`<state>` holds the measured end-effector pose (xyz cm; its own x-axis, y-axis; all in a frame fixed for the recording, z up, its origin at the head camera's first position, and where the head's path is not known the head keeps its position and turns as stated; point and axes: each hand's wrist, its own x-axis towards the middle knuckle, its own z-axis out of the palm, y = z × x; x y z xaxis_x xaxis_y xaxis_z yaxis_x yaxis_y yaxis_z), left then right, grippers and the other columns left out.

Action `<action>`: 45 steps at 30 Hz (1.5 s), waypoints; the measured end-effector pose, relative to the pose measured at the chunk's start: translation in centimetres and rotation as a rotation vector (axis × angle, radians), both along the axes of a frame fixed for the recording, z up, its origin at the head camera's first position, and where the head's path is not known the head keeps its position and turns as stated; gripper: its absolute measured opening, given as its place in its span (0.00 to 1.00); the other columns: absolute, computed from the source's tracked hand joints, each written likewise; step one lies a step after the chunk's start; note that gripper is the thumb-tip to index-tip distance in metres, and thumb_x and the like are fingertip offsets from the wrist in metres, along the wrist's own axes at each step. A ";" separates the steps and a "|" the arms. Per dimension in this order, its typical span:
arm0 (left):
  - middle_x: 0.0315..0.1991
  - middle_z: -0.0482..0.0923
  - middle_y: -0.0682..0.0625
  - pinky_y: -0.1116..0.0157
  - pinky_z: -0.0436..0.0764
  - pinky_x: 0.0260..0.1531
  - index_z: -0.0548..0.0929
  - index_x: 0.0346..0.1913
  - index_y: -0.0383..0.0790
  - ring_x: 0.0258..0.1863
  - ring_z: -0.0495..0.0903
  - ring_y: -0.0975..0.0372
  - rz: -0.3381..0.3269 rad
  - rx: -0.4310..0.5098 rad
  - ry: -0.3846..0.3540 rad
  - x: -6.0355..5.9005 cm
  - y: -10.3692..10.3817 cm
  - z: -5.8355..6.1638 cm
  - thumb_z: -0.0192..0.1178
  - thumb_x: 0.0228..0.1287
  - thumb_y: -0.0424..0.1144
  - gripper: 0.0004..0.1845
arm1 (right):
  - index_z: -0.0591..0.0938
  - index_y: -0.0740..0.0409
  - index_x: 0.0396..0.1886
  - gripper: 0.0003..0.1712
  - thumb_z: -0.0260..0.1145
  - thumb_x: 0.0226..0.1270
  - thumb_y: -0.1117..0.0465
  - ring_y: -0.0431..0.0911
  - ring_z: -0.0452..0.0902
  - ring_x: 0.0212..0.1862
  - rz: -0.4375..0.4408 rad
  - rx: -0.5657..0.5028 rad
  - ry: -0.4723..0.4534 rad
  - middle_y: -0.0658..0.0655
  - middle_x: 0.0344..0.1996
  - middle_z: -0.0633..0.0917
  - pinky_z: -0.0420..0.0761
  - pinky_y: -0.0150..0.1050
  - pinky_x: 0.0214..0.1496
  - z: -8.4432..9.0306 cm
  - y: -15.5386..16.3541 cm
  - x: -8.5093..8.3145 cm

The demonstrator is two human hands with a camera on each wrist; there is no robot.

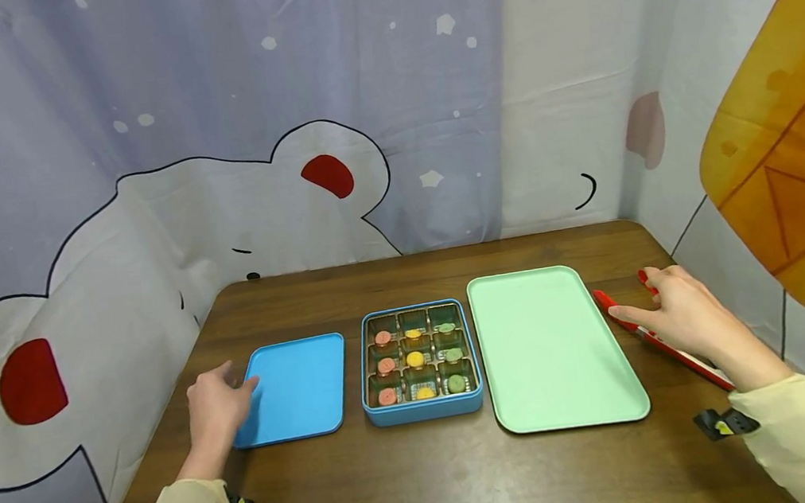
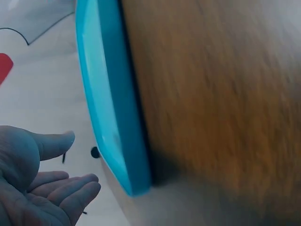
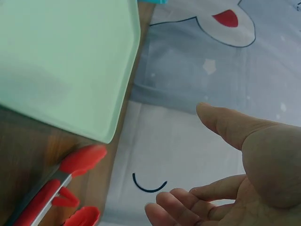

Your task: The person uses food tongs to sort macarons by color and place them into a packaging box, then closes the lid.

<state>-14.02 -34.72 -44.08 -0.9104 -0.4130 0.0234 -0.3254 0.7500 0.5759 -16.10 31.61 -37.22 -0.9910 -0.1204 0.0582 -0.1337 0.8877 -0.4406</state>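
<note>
My left hand [image 1: 216, 407] hovers at the left edge of a flat blue lid or tray [image 1: 295, 389], thumb and fingers spread apart and holding nothing. In the left wrist view, a gap shows between that hand [image 2: 37, 193] and the raised blue rim [image 2: 124, 103]. On the right, my right hand [image 1: 692, 318] is over red-and-silver tongs [image 1: 677, 351] lying on the table. The right wrist view shows the fingers apart, with the red tong tips [image 3: 84, 160] off to the side, untouched.
Between the hands stands a blue box [image 1: 424, 413] with a gold divided insert, holding pink, yellow and green round pieces [image 1: 415, 359] in its compartments. A pale green tray [image 1: 555, 350] lies right of it. Printed curtains [image 1: 395, 84] hang behind the wooden table [image 1: 423, 481].
</note>
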 end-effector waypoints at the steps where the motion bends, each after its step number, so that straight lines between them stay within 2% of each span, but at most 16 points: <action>1: 0.64 0.76 0.25 0.35 0.76 0.56 0.70 0.75 0.24 0.65 0.72 0.31 0.014 -0.002 -0.005 0.0 -0.2 -0.1 0.67 0.74 0.43 0.36 | 0.62 0.88 0.72 0.62 0.70 0.71 0.34 0.70 0.74 0.53 0.002 -0.002 0.007 0.80 0.55 0.73 0.75 0.67 0.53 0.1 -0.2 0.0; 9: 0.63 0.78 0.27 0.36 0.75 0.59 0.78 0.70 0.25 0.67 0.71 0.32 0.043 0.043 -0.002 0.0 -1.9 -1.8 0.68 0.73 0.40 0.29 | 0.58 0.88 0.74 0.63 0.70 0.72 0.35 0.72 0.74 0.56 0.029 -0.011 0.022 0.82 0.61 0.70 0.73 0.68 0.56 0.8 -1.6 0.1; 21: 0.62 0.80 0.30 0.40 0.76 0.60 0.80 0.69 0.28 0.65 0.75 0.37 0.078 0.100 0.037 0.3 -2.9 -3.4 0.68 0.74 0.40 0.27 | 0.60 0.87 0.74 0.62 0.70 0.71 0.34 0.70 0.76 0.55 0.048 -0.016 0.030 0.81 0.61 0.70 0.75 0.67 0.54 1.1 -2.4 0.4; 28: 0.57 0.83 0.30 0.43 0.80 0.56 0.81 0.67 0.27 0.59 0.83 0.40 0.089 0.113 0.072 0.2 -2.5 -3.7 0.67 0.75 0.36 0.24 | 0.59 0.87 0.74 0.62 0.71 0.72 0.35 0.70 0.76 0.55 0.063 -0.018 0.013 0.83 0.63 0.68 0.75 0.67 0.54 1.2 -2.8 0.4; 35: 0.54 0.86 0.32 0.43 0.80 0.56 0.81 0.66 0.26 0.58 0.83 0.39 0.099 0.121 0.078 0.0 -2.3 -3.6 0.65 0.76 0.34 0.22 | 0.59 0.88 0.74 0.62 0.71 0.72 0.36 0.70 0.77 0.55 0.064 -0.008 0.014 0.83 0.62 0.69 0.75 0.67 0.55 1.2 -3.1 0.3; 45: 0.50 0.87 0.33 0.42 0.79 0.55 0.85 0.60 0.24 0.56 0.83 0.38 0.073 0.058 0.155 -0.4 -2.2 -3.1 0.63 0.74 0.31 0.17 | 0.60 0.87 0.74 0.61 0.72 0.71 0.36 0.69 0.77 0.55 0.070 -0.013 0.026 0.81 0.60 0.71 0.76 0.66 0.54 1.4 -3.4 0.3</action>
